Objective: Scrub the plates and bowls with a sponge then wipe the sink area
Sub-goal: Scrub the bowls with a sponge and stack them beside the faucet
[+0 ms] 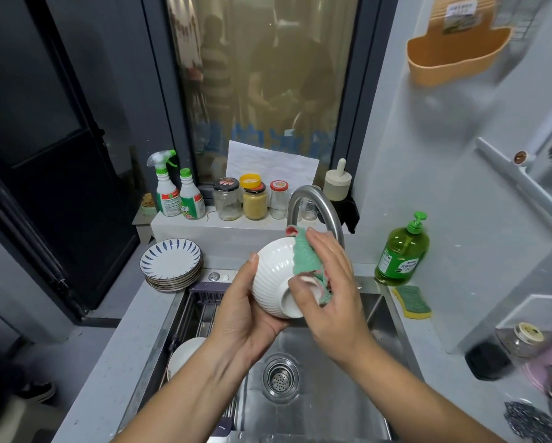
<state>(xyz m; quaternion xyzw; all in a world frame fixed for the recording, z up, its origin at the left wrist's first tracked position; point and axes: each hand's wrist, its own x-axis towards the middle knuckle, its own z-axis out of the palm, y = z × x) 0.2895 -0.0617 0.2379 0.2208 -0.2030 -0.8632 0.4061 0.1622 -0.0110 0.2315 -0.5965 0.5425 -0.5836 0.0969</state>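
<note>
Over the steel sink [319, 394] my left hand [239, 311] holds a white ribbed bowl [273, 276], tilted with its foot toward me. My right hand [329, 289] presses a green and pink cloth [305, 257] against the bowl's outside and foot, fingers wrapped over the cloth. A stack of white plates with blue leaf marks [172, 265] sits on the counter to the left. Another white bowl [185, 353] lies in the drying rack at the sink's left side. A yellow and green sponge [412, 302] lies on the counter to the right.
The curved tap [316, 203] rises just behind the bowl. A green dish soap bottle [402, 251] stands right of it. Spray bottles [175, 190] and jars [253, 199] line the window ledge. A drain strainer [281, 377] sits in the basin floor.
</note>
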